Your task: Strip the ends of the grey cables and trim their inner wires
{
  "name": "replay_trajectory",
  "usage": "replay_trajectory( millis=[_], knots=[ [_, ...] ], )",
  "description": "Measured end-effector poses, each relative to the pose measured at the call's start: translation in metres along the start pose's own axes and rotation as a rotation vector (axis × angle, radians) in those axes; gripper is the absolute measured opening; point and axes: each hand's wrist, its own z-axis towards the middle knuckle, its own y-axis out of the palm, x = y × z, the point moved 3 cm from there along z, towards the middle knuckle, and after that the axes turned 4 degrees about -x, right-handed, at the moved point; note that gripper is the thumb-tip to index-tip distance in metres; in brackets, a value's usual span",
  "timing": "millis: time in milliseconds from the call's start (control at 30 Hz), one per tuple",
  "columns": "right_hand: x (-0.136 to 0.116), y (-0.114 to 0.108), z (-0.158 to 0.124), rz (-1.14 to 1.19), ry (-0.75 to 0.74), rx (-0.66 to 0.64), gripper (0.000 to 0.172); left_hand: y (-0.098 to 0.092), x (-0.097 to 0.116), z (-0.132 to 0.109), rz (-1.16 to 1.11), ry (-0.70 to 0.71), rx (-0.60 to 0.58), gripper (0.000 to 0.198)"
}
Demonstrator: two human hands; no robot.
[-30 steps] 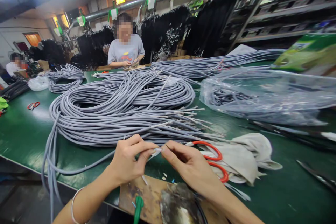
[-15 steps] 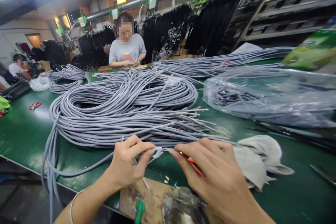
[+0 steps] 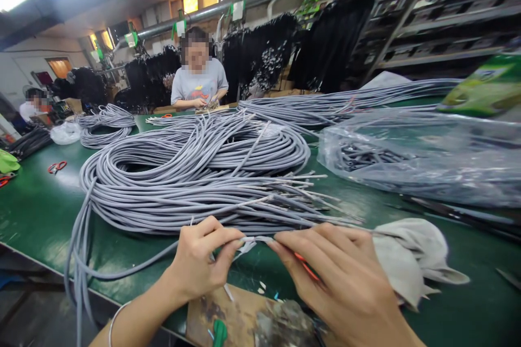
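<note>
My left hand (image 3: 203, 260) is closed in a pinch around a grey cable (image 3: 142, 270) close to its stripped end. Whitish wrapping and thin strands (image 3: 253, 239) stretch from there to my right hand (image 3: 337, 268), whose thumb and fingertips pinch their other side. Tucked in the right palm is a red-handled tool (image 3: 308, 268); its working part is hidden. Just beyond both hands lies a large coiled bundle of grey cables (image 3: 191, 203), its pale cut ends pointing right.
A stained board (image 3: 228, 312) with a green-handled tool (image 3: 220, 331) lies below my hands. To the right are a crumpled cloth (image 3: 411, 255), a clear plastic bag (image 3: 427, 173) of dark parts and dark blades. Red-handled scissors (image 3: 57, 166) lie left. A co-worker (image 3: 199, 84) sits opposite.
The view has shifted slightly, so the scene sits a little lower and farther right. Both hands keep their pinch on the cable end, with barely any other movement.
</note>
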Motion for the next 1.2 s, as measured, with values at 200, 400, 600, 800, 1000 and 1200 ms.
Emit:
replay_trajectory(
  millis=[200, 400, 600, 800, 1000, 1200],
  knots=[
    [-0.0028, 0.0002, -0.0052, -0.092, -0.039, 0.009, 0.014, 0.0022, -0.0003, -0.0017, 0.033, 0.026, 0.02, 0.018],
    [-0.0055, 0.0005, -0.0078, -0.177, -0.069, -0.02, 0.016, 0.0041, -0.0008, -0.0028, 0.069, 0.027, 0.015, 0.019],
    [-0.0039, 0.0054, -0.0049, -0.033, 0.006, 0.005, 0.014, 0.0043, -0.0005, -0.0025, 0.068, 0.05, 0.019, 0.017],
    [0.0008, 0.0088, -0.006, 0.165, 0.17, 0.019, 0.011, 0.0049, 0.0002, -0.0023, 0.038, 0.036, -0.011, 0.017],
    [0.0004, 0.0074, -0.0072, 0.13, 0.102, -0.031, 0.006, 0.0034, -0.0003, -0.001, 0.011, 0.01, -0.025, 0.017],
    [-0.002, 0.0052, -0.007, 0.057, 0.051, -0.061, 0.012, 0.003, 0.0006, 0.0004, 0.019, 0.008, -0.041, 0.016]
  ],
)
